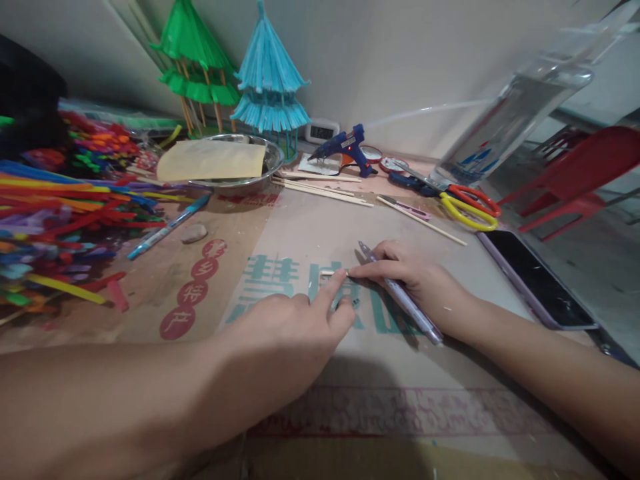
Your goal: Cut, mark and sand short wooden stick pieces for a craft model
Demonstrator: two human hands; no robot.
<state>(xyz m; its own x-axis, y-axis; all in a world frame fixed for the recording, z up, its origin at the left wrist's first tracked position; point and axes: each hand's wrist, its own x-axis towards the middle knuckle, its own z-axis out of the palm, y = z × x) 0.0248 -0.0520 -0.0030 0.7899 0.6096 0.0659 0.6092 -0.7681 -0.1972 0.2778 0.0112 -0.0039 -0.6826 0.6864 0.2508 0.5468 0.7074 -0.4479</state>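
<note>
My left hand (300,327) lies low over the printed cardboard, its index fingertip pressing on the end of a short pale wooden stick piece (327,273). The thumb and other fingers are bent beneath, partly hidden. From the right, my right hand (420,283) reaches in with its index finger stretched to the same spot, touching or almost touching the piece. A purple pen (407,303) is held in that hand, slanting with its tip up and to the left. Fine detail of the piece under the fingertips is too small to make out.
A glue gun (353,150), thin wooden sticks (325,191), scissors (470,207) and a metal bowl (273,163) lie behind. Pipe cleaners (60,227) heap up at left. A phone (535,277) and a clear bottle (510,120) stand right. Green (195,60) and blue (270,73) tower models stand at back.
</note>
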